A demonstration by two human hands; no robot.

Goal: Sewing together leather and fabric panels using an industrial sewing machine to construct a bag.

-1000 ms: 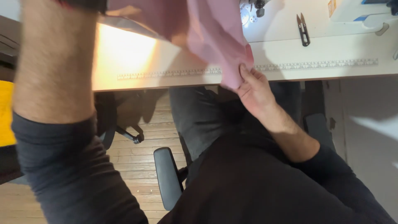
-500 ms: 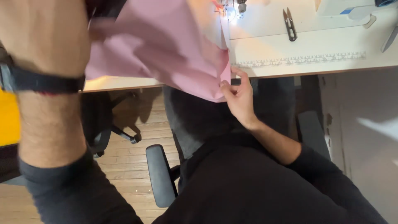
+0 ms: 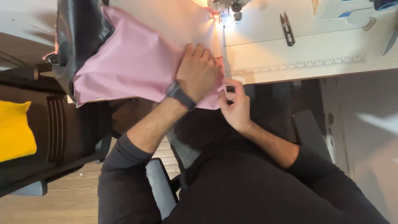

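A pink fabric [image 3: 132,66] lies spread across the upper middle of the frame, draped over the front edge of a pale sewing table [image 3: 298,70] and running up toward the lit needle area of a sewing machine [image 3: 226,8] at the top centre. The left hand [image 3: 199,72] rests flat on the cloth in the middle of the frame, palm down, fingers extended and slightly spread, pressing the fabric against the table rather than gripping it; a dark wristwatch [image 3: 179,94] sits on that wrist. Just below and to the right, the right hand [image 3: 234,105] is at the table's front edge, thumb and fingertips pinched closed on the hanging lower corner of the pink fabric, the other fingers curled. The two hands are near each other, almost touching. On the bare tabletop to the upper right lie a small pair of thread snips [image 3: 287,28], well apart from the hands, and a measuring tape strip [image 3: 298,65] runs along the table's front edge. At the left of the frame a dark chair-like stand [image 3: 62,132] carries a yellow cloth [image 3: 14,130], and a dark, shiny material [image 3: 81,29] lies beside the pink fabric in the upper left. No container shows its contents clearly. Wooden floor [image 3: 70,199] appears at the lower left.
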